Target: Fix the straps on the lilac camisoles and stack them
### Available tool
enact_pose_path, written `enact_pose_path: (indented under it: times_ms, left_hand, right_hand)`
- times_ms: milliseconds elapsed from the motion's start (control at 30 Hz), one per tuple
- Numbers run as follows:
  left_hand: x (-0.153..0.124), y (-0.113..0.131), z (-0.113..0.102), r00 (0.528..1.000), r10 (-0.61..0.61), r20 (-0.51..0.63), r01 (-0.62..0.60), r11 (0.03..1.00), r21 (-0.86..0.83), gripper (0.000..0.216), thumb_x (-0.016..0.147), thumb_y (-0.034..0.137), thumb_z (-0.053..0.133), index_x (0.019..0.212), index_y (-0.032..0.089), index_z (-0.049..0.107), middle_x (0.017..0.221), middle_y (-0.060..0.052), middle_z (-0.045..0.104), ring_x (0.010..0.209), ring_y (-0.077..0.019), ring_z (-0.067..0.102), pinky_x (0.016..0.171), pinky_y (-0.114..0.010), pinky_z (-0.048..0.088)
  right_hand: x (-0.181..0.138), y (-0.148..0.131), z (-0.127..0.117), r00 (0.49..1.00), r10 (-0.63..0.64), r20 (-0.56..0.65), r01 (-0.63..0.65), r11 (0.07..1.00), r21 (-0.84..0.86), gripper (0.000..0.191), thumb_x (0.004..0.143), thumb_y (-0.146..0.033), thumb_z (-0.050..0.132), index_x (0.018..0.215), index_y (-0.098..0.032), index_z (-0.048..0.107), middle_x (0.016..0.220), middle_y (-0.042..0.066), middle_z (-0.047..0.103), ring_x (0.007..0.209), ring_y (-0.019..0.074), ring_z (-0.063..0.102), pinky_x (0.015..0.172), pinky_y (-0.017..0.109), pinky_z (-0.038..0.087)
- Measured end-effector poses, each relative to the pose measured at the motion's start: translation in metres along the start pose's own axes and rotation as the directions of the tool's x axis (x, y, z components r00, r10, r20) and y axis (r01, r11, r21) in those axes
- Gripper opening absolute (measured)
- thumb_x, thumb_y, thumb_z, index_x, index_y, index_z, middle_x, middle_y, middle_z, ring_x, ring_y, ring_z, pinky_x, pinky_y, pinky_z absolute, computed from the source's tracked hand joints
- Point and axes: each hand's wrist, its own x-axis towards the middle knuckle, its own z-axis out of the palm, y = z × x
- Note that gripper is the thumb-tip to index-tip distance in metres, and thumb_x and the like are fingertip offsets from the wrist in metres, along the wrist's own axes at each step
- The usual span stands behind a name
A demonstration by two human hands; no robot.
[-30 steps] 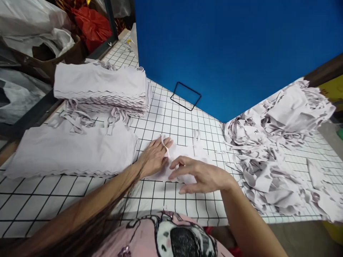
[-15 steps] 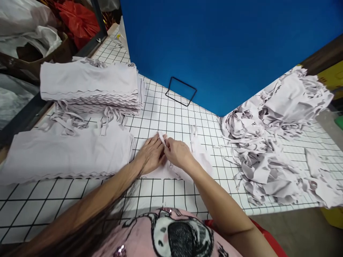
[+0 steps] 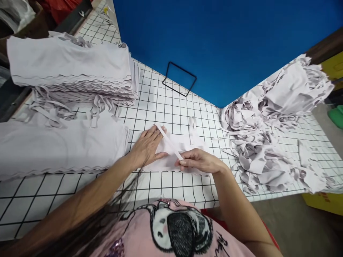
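A pale pinkish-white strappy top [image 3: 166, 165] lies on the grid-patterned table before me. My left hand [image 3: 148, 147] rests flat on its left part, fingers stretched out and thumb apart. One narrow shoulder strap [image 3: 170, 144] runs taut and slanting from beneath the left fingertips. Its lower end is pinched between thumb and fingers of my right hand [image 3: 200, 160], over the top's right half. The other strap [image 3: 192, 125] stands in a loop above the top's right side. Part of the fabric is hidden under both hands.
Left of me are a near stack of folded tops [image 3: 61, 148] and a taller far stack [image 3: 69, 60]. Crumpled pale garments [image 3: 268, 164] heap on the right. A blue panel [image 3: 214, 46] rises behind the grid-patterned table [image 3: 150, 185], with a black rectangular outline [image 3: 180, 79] near its foot.
My right hand has moved right and toward me, drawing the strap out straight. My left hand has flattened, its fingers spread on the top. The view has shifted slightly.
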Motion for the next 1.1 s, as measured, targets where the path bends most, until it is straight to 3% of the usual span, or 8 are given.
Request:
enact_pose_path:
  times_ms: [167,400,500,633,867,933,1033,1100]
  left_hand:
    - [0.000,0.000,-0.001,1.000,0.007,0.003,-0.007,1.000,-0.010,0.084,0.089,0.065,0.050,0.150,0.011,0.030,0.156,-0.017,0.034,0.147,-0.0355,0.022,0.116,-0.049,0.024]
    - [0.000,0.001,-0.008,0.993,-0.007,-0.121,-0.017,0.981,-0.193,0.040,0.094,0.040,0.054,0.125,0.016,0.060,0.141,-0.013,0.052,0.141,-0.0319,0.033,0.114,-0.051,0.032]
    - [0.001,0.012,-0.018,0.976,-0.056,-0.213,-0.040,0.906,-0.422,0.027,0.093,0.031,0.054,0.113,0.016,0.065,0.123,-0.010,0.062,0.122,-0.0239,0.052,0.107,-0.042,0.042]
    - [0.001,0.025,-0.025,0.975,-0.154,-0.161,0.004,0.735,-0.678,0.016,0.085,0.030,0.065,0.096,0.018,0.066,0.100,-0.005,0.067,0.096,-0.0189,0.062,0.089,-0.034,0.053]
    - [0.002,0.025,-0.023,0.969,-0.226,-0.104,0.058,0.612,-0.789,0.024,0.093,0.030,0.051,0.083,0.017,0.067,0.082,-0.004,0.066,0.078,-0.0141,0.061,0.074,-0.028,0.052]
    - [0.002,0.024,-0.025,0.969,-0.219,-0.112,0.059,0.647,-0.760,0.023,0.093,0.030,0.051,0.082,0.017,0.066,0.080,-0.003,0.064,0.075,-0.0137,0.059,0.072,-0.027,0.050]
    - [0.003,0.025,-0.028,0.976,-0.174,-0.133,0.045,0.753,-0.657,0.021,0.094,0.026,0.050,0.081,0.017,0.065,0.078,-0.003,0.063,0.076,-0.0142,0.057,0.073,-0.027,0.048]
    - [0.003,0.027,-0.030,0.984,-0.117,-0.134,0.022,0.827,-0.562,0.021,0.094,0.023,0.048,0.081,0.016,0.064,0.078,-0.003,0.063,0.076,-0.0148,0.057,0.073,-0.027,0.047]
  right_hand:
    - [-0.006,0.000,-0.015,0.977,-0.189,-0.102,0.183,0.981,-0.062,0.035,0.095,-0.048,0.052,0.092,-0.021,0.074,0.087,0.003,0.060,0.085,0.0155,0.054,0.084,0.034,0.043]
    - [0.028,0.003,-0.020,0.906,-0.201,-0.372,0.258,0.960,0.111,0.036,0.089,-0.049,0.061,0.071,-0.018,0.060,0.067,-0.002,0.050,0.062,0.0101,0.039,0.062,0.026,0.035]
    - [0.046,-0.001,-0.012,0.869,-0.208,-0.448,0.271,0.959,0.081,0.035,0.087,-0.048,0.064,0.070,-0.019,0.055,0.067,-0.003,0.046,0.063,0.0101,0.039,0.062,0.026,0.034]
    - [0.062,-0.002,-0.001,0.828,-0.256,-0.499,0.329,0.943,0.061,0.033,0.087,-0.046,0.065,0.071,-0.019,0.052,0.069,-0.004,0.045,0.065,0.0098,0.039,0.063,0.025,0.034]
    - [0.066,0.009,0.002,0.831,-0.254,-0.495,0.286,0.958,-0.012,0.031,0.089,-0.047,0.060,0.077,-0.020,0.052,0.075,-0.002,0.049,0.069,0.0116,0.043,0.067,0.027,0.039]
    - [0.065,0.009,0.001,0.782,-0.282,-0.556,0.287,0.954,-0.081,0.028,0.089,-0.046,0.060,0.082,-0.021,0.052,0.077,-0.001,0.051,0.071,0.0125,0.046,0.068,0.028,0.041]
    - [0.059,0.001,0.000,0.587,-0.426,-0.688,0.251,0.904,-0.345,0.021,0.090,-0.041,0.060,0.094,-0.022,0.054,0.096,0.004,0.056,0.085,0.0159,0.051,0.074,0.031,0.044]
    - [0.054,-0.006,0.000,0.581,-0.550,-0.600,0.232,0.819,-0.525,0.017,0.092,-0.036,0.057,0.103,-0.023,0.055,0.112,0.007,0.057,0.102,0.0198,0.052,0.084,0.035,0.044]
